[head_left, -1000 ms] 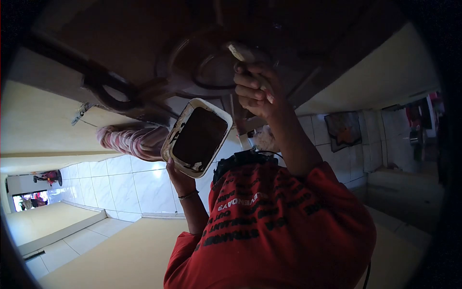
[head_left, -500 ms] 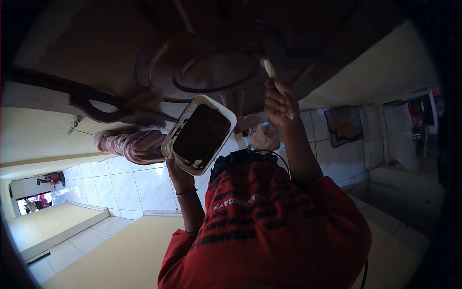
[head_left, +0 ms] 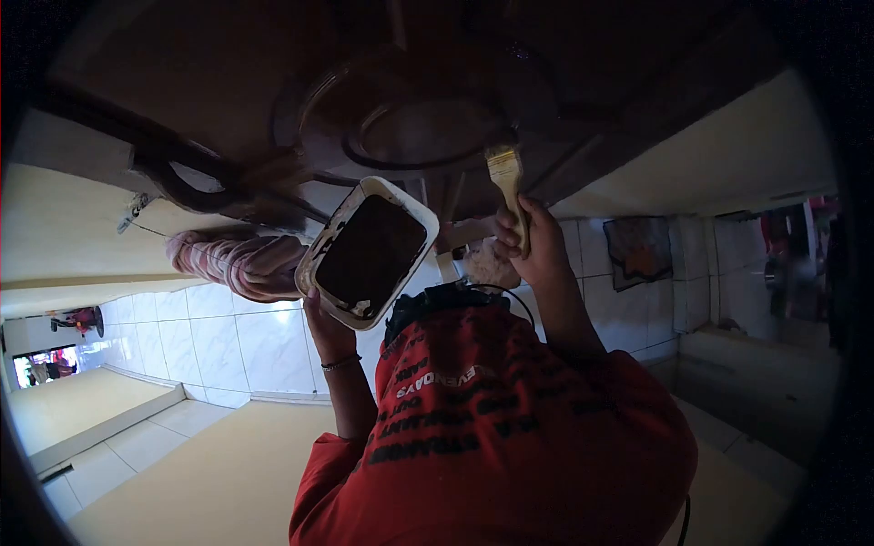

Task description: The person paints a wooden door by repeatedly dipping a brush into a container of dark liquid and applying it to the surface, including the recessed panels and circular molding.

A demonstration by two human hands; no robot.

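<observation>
While a red shirt [head_left: 537, 464] with dark lettering spreads across the foreground, the person's two arms reach out past it, one on each side. The left hand [head_left: 330, 332], with a bracelet [head_left: 342, 363] at its wrist, holds a pale rectangular tub [head_left: 399, 196] by its near corner; the thumb is clamped on the outer wall, and the other fingers are hidden beneath. Inside the tilted tub lies a dark substance [head_left: 373, 255], with smears along the inner walls. To the right of the tub, the right hand [head_left: 537, 238] has its fingers closed around the handle of a flat paintbrush [head_left: 506, 182], whose dark bristles point away from the person. Whether they touch the dark brown panel [head_left: 428, 132] beyond, with its raised oval moulding, cannot be told. A striped cloth [head_left: 246, 264] lies bunched left of the tub and partly behind it, while a fluffy, pale thing [head_left: 492, 264] shows between the tub and the right hand. Farther off, pale floor tiles [head_left: 214, 346] stretch to the left, and a dark-edged mat [head_left: 639, 250] with an orange patch lies to the right.
</observation>
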